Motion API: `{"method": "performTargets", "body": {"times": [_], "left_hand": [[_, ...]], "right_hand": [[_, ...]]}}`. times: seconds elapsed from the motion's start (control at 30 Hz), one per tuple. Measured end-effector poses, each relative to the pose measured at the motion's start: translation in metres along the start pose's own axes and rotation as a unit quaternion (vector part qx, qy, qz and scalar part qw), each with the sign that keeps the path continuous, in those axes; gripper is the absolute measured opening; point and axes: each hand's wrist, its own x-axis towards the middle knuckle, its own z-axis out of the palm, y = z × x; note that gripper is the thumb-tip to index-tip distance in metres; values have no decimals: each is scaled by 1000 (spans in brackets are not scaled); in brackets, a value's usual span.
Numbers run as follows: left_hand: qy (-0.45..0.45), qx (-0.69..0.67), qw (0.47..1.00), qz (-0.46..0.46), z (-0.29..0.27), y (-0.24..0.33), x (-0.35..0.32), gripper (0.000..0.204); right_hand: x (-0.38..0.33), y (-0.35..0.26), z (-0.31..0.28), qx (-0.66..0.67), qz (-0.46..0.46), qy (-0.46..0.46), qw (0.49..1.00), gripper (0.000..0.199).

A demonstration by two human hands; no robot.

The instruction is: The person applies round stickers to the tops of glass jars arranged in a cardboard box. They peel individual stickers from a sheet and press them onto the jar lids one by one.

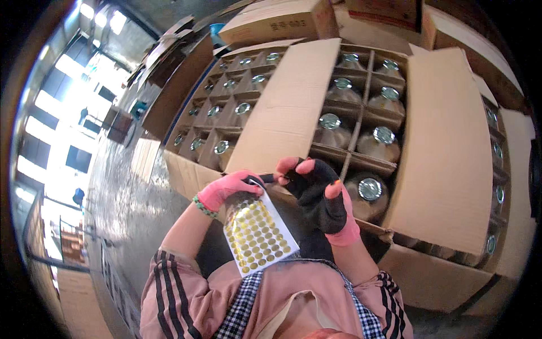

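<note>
Student: In the head view, what does the left hand [228, 191] do?
Instructor: Gloved in pink, with a green beaded bracelet [205, 207] at the wrist, it pinches the upper edge of a sticker sheet [259, 235]. The sheet, white-backed and bearing rows of round gold stickers, hangs tilted in front of the person's chest, at the lower centre of the view.
Student: And the right hand [319, 196]?
Instructor: It is raised to the right of the sheet and apart from it. A black covering lies over a pink glove, leaving the fingertips pink. The fingers are half curled, the thumb held away from them. A small bright spot shows at the thumb's tip; its nature cannot be told.
Student: What lies beyond the hands?
Instructor: Clear bottles [377, 145] with shiny round tops stand upright in the compartments of cardboard dividers [355, 137]. A broad carton flap [289, 97] separates the left group of compartments from the middle one; a second flap [443, 155] lies to the right, with further bottle tops past it.
Student: And at the rear?
Instructor: A closed carton [276, 24] rests behind the bottles. At left extends a grey, shiny floor [121, 195].
</note>
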Motion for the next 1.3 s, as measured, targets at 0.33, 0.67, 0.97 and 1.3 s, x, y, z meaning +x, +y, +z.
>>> {"method": "performTargets", "body": {"times": [0.33,0.67,0.97,1.3], "left_hand": [[217,2,969,121,-131,-29,-84,18],[382,-117,882,251,-385,-139,-106,22],[314,-290,803,414,-541,-249,-86,37],[336,-483,703,399,-576,-378,-54,33]], "right_hand": [[18,67,3,-814,63,35,576,38],[90,189,59,-886,135,-111,430,47],[118,286,23,-940,256,-56,218,74],[100,309,-8,-974,155,32,163,46]]}}
